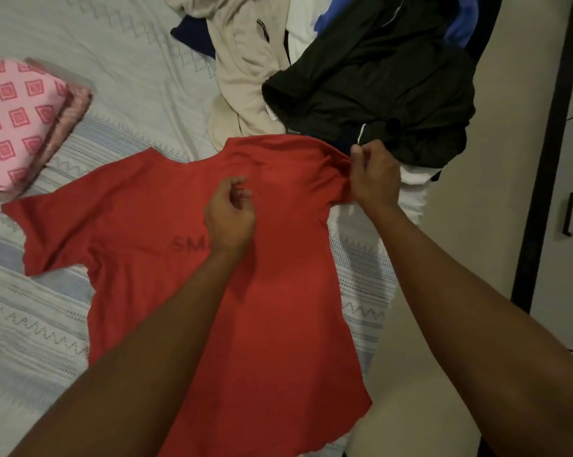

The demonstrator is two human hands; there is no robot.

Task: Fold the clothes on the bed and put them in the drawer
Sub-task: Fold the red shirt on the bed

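Observation:
A red T-shirt (137,225) lies spread on the bed (120,77), its left sleeve stretched out flat and faint letters showing through the chest. My right hand (372,176) grips the bunched right sleeve at the shirt's upper right edge. My left hand (229,212) hovers over the chest with its fingers loosely curled, holding nothing. A heap of unfolded clothes sits just beyond the shirt: a black jacket (377,80), a beige garment (245,67), and white and blue pieces.
A folded pink patterned stack (18,120) rests on the bed at the left. The bed's right edge drops to a cream floor (476,225). A white cabinet with a dark handle (570,214) stands at the far right.

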